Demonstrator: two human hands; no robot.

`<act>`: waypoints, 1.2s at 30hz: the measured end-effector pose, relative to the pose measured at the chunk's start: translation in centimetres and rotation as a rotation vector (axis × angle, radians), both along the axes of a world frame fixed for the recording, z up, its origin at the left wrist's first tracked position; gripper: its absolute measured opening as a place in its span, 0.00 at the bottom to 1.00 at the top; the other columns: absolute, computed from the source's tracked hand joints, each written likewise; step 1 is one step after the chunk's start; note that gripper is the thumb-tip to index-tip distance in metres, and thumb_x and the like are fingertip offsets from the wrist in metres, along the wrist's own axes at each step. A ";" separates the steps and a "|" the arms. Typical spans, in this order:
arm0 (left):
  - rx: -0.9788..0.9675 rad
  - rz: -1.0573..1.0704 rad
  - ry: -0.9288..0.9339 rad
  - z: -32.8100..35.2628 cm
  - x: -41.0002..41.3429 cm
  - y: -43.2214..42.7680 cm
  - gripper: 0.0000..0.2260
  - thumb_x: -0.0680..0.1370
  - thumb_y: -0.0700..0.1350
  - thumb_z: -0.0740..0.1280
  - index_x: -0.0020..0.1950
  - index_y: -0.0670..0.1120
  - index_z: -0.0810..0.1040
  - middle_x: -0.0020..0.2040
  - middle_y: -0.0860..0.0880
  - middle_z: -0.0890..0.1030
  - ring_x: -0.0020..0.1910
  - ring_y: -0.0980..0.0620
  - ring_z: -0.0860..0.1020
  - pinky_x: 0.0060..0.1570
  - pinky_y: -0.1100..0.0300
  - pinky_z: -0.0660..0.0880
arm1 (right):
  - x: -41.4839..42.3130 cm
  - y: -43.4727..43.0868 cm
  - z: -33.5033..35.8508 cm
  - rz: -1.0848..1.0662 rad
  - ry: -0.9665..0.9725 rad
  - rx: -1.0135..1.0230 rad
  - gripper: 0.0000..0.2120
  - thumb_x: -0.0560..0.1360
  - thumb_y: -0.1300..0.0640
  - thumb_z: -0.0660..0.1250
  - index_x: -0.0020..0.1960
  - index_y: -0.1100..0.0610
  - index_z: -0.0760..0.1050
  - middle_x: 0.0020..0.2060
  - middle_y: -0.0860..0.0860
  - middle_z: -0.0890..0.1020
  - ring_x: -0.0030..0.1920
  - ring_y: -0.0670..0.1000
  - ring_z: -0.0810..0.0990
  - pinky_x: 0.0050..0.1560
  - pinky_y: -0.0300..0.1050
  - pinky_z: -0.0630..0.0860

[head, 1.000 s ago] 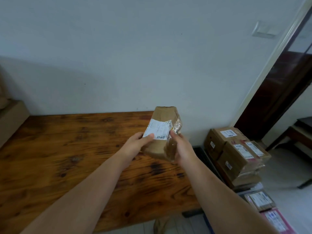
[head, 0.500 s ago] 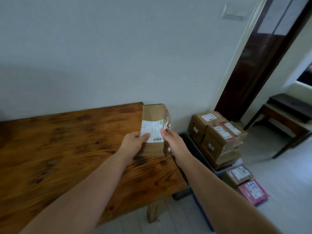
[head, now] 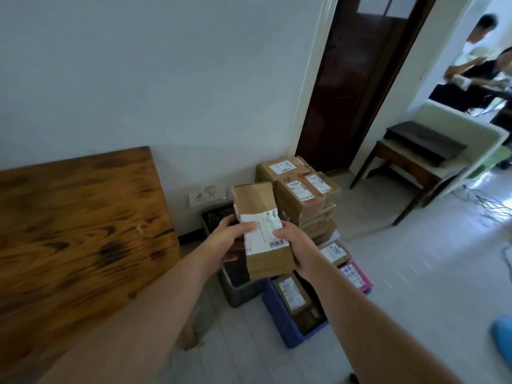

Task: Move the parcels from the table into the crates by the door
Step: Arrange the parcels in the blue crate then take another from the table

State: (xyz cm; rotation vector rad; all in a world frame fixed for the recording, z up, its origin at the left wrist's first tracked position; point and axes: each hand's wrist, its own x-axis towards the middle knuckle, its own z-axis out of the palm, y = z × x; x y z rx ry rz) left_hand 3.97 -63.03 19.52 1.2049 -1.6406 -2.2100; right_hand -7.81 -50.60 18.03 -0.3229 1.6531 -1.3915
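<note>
A: Where do we have the parcel (head: 261,231)?

B: In the air, clear of the table (head: 77,217), which lies at nine o'clock. Our left hand (head: 224,239) grips its left edge, thumb across the white label. Our right hand (head: 297,249) grips the right edge, thumb by the barcode. Both are curled round it, and nothing is loose.

A: And the crates?

B: They're on the floor, at about six o'clock from the parcel. The grey crate (head: 241,293) sits just below our left hand. The blue crate (head: 279,322) is beside it toward five o'clock, with parcels already inside. The stack of boxes (head: 302,195) rises at one o'clock, near the door (head: 354,79).

A: Which do we aim for?

B: We judge the grey one has more room, though our hand and the parcel hide much of it. The blue one looks fairly full.

A: How do we set it down well?

B: We should lower it with both hands and lay it flat, label up. We let go only once it rests on something. We should also steer clear of the stack, which looks uneven and might tip if knocked.
</note>
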 end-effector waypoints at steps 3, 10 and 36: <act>0.042 -0.017 -0.014 -2.2 -4.9 4.0 0.28 0.72 0.49 0.71 0.70 0.53 0.66 0.54 0.47 0.81 0.54 0.46 0.78 0.62 0.45 0.68 | -5.5 3.9 -1.4 0.021 0.002 0.074 0.17 0.72 0.53 0.68 0.62 0.49 0.75 0.57 0.56 0.80 0.59 0.58 0.78 0.65 0.61 0.70; 0.116 0.068 -0.117 -9.1 -13.8 9.3 0.25 0.73 0.46 0.71 0.68 0.50 0.66 0.46 0.50 0.79 0.40 0.54 0.77 0.40 0.58 0.72 | -12.7 8.4 -6.5 0.055 0.310 0.272 0.16 0.74 0.56 0.69 0.62 0.49 0.74 0.55 0.49 0.81 0.51 0.46 0.81 0.52 0.47 0.79; -0.269 -0.358 -0.659 -50.7 -28.6 6.5 0.18 0.76 0.51 0.66 0.63 0.46 0.75 0.57 0.43 0.80 0.53 0.44 0.79 0.47 0.59 0.74 | -25.8 10.6 -43.6 0.272 0.728 0.825 0.53 0.66 0.45 0.74 0.78 0.48 0.41 0.68 0.51 0.65 0.66 0.53 0.64 0.64 0.48 0.65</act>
